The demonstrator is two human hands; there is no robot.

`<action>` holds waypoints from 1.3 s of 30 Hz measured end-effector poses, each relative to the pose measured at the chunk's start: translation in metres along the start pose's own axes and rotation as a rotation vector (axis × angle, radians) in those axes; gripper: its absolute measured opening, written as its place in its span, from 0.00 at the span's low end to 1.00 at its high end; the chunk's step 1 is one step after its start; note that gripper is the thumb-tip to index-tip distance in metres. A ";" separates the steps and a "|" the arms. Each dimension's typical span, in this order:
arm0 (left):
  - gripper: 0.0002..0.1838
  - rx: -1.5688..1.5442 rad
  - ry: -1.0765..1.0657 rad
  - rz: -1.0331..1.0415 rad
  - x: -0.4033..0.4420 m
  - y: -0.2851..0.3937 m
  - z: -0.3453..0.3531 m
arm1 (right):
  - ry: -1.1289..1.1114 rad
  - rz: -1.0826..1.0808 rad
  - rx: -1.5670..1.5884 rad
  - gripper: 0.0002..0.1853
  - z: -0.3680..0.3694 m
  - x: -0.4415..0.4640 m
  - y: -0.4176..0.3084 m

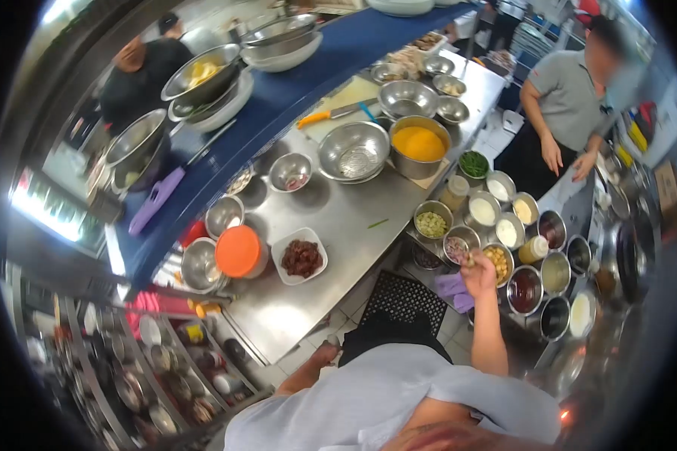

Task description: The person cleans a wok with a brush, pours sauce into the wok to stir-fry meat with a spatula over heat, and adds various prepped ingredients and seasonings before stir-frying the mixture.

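Observation:
My right hand is raised over the small metal bowls at the right, its fingers drawn together in a pinch; whatever is between them is too small to name. Just past the fingertips is a bowl of chopped purple onion, and beside the hand a bowl of yellow-orange pieces. My left hand hangs low by the front edge of the steel table, its fingers too unclear to read. On that table, a white square dish of dark red meat stands beside a tub with an orange lid.
A knife with an orange handle lies near a pot of orange liquid and a large metal bowl. Several bowls and squeeze bottles crowd the right side. A person in a grey shirt stands beyond them. Stacked bowls line the blue shelf.

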State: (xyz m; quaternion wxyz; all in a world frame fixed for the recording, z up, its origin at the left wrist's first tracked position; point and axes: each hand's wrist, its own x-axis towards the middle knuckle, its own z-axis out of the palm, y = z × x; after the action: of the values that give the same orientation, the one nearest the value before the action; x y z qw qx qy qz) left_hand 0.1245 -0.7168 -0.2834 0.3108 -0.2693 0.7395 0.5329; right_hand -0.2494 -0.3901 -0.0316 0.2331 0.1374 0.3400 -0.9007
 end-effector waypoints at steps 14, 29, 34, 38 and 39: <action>0.36 0.361 -0.491 0.005 -0.060 0.266 0.033 | 1.523 -1.536 -0.332 0.16 -0.114 -0.485 -0.112; 0.33 0.347 -1.508 -0.276 -0.114 0.359 0.379 | 0.062 -2.145 -0.838 0.27 0.051 -0.679 -0.064; 0.32 0.492 -1.546 -0.284 -0.137 0.378 0.421 | -0.002 -2.023 -1.178 0.29 0.058 -0.699 -0.079; 0.30 0.611 -1.606 -0.449 -0.106 0.382 0.440 | 0.165 -2.187 -1.174 0.23 0.069 -0.673 -0.091; 0.30 0.624 -1.613 -0.441 -0.106 0.388 0.443 | 0.152 -2.204 -1.190 0.21 0.072 -0.668 -0.097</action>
State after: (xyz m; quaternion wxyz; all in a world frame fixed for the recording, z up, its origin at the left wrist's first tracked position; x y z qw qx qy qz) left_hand -0.0117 -0.1755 -0.0690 0.8912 0.1484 0.3387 0.2629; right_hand 0.2647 -0.1564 0.3460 -0.6370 -0.2942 0.6399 -0.3133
